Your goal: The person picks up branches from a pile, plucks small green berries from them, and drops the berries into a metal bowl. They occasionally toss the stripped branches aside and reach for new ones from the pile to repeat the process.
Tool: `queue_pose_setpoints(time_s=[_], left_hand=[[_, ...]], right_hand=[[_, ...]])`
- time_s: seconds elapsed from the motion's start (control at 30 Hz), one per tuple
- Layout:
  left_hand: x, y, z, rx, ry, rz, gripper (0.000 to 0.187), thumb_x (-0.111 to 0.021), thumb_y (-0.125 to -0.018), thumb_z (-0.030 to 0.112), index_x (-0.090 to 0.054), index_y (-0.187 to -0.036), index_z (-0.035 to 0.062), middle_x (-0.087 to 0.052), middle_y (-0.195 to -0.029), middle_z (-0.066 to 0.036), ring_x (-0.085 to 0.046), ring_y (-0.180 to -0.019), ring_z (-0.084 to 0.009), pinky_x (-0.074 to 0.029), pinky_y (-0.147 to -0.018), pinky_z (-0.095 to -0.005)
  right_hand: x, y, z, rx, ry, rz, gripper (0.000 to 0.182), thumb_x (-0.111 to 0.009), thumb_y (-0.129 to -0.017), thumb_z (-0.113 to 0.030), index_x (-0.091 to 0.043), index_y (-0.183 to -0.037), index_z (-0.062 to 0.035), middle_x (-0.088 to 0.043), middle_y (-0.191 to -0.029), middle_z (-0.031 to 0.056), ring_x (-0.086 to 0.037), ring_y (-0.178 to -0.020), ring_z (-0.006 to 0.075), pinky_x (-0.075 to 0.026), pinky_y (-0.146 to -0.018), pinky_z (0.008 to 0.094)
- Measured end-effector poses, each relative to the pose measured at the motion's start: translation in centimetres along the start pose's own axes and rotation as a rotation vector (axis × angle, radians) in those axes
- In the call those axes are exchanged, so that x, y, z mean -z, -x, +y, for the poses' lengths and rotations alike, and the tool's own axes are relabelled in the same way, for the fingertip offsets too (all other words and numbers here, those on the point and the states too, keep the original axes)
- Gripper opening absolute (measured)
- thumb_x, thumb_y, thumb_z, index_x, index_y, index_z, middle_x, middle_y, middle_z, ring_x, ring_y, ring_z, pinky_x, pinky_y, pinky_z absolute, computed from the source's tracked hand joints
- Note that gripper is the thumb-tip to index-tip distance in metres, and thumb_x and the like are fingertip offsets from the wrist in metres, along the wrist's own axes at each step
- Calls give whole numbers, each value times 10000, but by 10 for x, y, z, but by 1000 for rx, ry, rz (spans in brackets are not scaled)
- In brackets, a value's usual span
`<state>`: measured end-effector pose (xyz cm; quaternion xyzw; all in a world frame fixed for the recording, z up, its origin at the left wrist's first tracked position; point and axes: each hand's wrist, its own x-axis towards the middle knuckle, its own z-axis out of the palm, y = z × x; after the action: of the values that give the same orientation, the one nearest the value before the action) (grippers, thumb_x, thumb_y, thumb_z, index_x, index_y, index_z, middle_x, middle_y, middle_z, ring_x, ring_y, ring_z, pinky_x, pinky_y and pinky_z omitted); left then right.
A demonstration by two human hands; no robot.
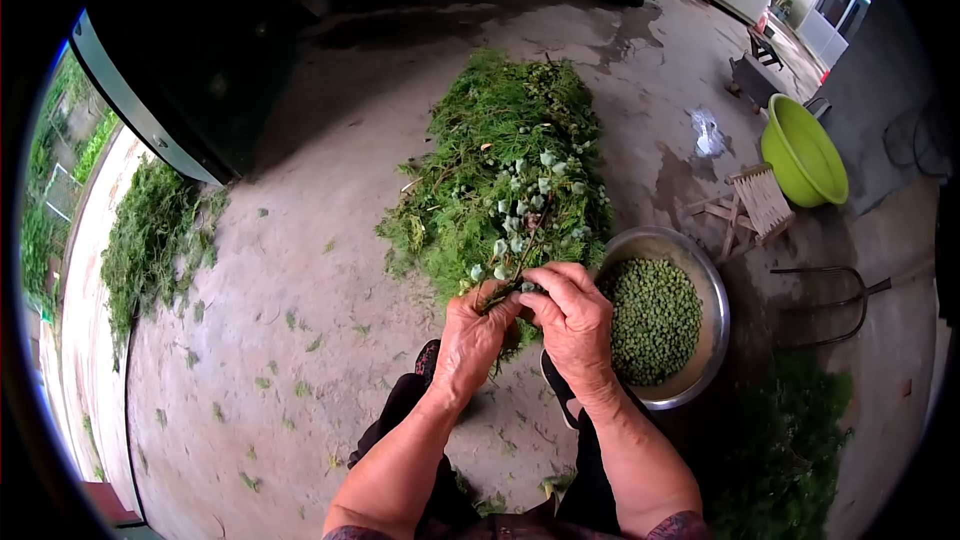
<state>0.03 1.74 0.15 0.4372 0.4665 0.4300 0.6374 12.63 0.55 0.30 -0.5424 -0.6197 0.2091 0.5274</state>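
Note:
My left hand (470,338) is closed around a thin evergreen branch (530,240) that points away from me and carries pale blue-green cones (545,158). Close beside it, the fingertips of my right hand (574,318) pinch at the branch's near end, where a small green cone (529,287) shows by the fingers. Under and beyond both hands lies a long heap of cut evergreen branches (490,120). A metal basin (716,305) stands right of my right hand, with many small green cones (655,320) in it.
A smaller pile of greenery (150,230) lies at the left by the doorway. On the right are a folding stool (760,202), a lime-green tub (803,152), a pitchfork (850,300) and a crumpled plastic bag (707,133). More greenery (785,440) lies at the lower right.

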Motion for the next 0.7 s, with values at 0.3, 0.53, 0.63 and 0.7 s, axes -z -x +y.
queue_pose_setpoints(time_s=[0.3,0.53,0.63,0.7], left_hand=[[-7,1,0,113,227,7,108,-609,-842,116,-623,-859,10,-579,-702,14,-519,-579,-63,-381,-490,-200],[-12,1,-3,85,147,-7,135,-635,-827,135,-650,-882,13,-584,-691,16,-498,-568,-61,-370,-489,-206],[-13,3,2,112,114,-32,147,-648,-811,142,-656,-879,11,-577,-692,24,-475,-584,-56,-360,-514,-206],[-14,4,5,140,132,-53,157,-657,-799,145,-657,-880,11,-572,-694,27,-460,-594,-54,-354,-530,-206]], right_hand=[[26,-10,-3,-572,-931,59,142,-543,-888,-100,-529,-999,-12,-600,-844,61,-588,-608,114,-418,-486,211],[27,-3,-1,-591,-531,-43,222,-657,-829,-172,-590,-959,-5,-543,-674,-17,-469,-540,41,-378,-463,176],[24,3,8,-520,-480,-122,196,-655,-832,-205,-608,-870,-19,-534,-665,-36,-459,-529,43,-351,-437,176],[29,2,4,-713,-688,-72,200,-636,-847,-226,-601,-848,-29,-500,-647,-42,-420,-493,41,-318,-414,168]])
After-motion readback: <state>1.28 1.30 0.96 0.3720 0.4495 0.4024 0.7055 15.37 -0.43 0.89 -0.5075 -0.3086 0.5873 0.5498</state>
